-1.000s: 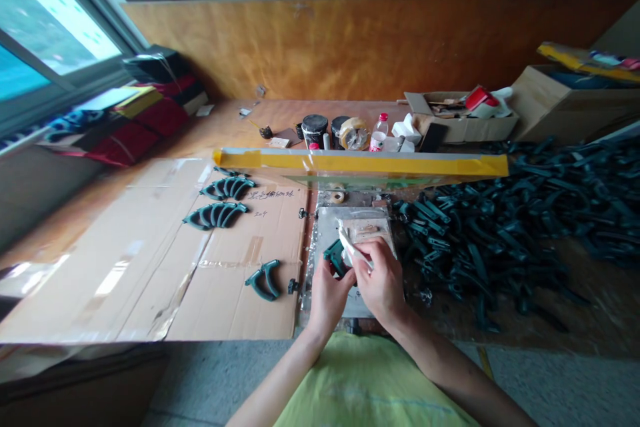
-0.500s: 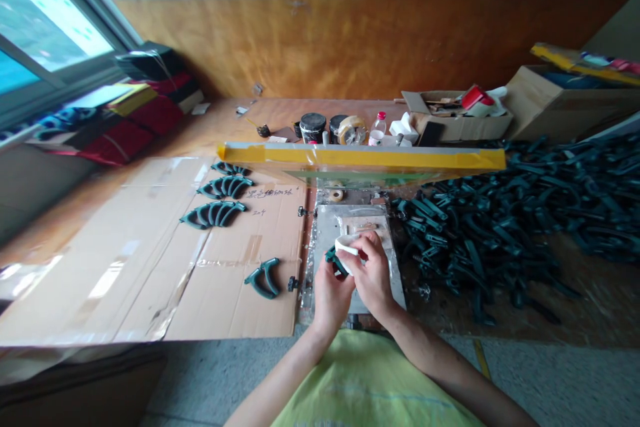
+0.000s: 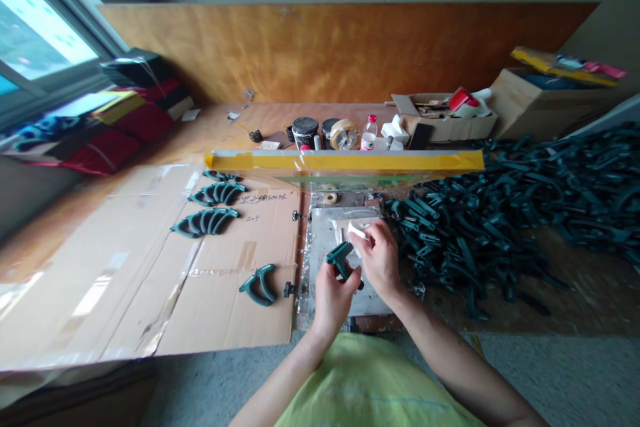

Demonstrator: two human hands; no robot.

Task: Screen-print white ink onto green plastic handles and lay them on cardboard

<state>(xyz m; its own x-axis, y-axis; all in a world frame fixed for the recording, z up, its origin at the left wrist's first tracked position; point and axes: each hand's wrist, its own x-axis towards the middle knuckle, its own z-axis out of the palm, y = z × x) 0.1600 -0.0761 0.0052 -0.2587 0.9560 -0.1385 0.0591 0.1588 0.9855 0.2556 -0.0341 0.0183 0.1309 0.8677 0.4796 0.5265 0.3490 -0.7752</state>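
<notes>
My left hand is closed round a dark green plastic clamp part and holds it up over a metal plate. Just right of it, my right hand pinches a small white piece, perhaps a cloth or pad, above the same plate. The two hands are close together, almost touching. A taped-down clear patch lies on the plate behind my fingers.
A yellow-taped frame stands raised behind the plate. A large heap of green clamp parts covers the right of the bench. Rows of parts and a single one lie on flattened cardboard to the left. Jars, tape, bottle and boxes sit at the back.
My right hand has lifted the white piece off the clamp part and moved it up and right. The green part in my left hand now shows clear of the right hand.
</notes>
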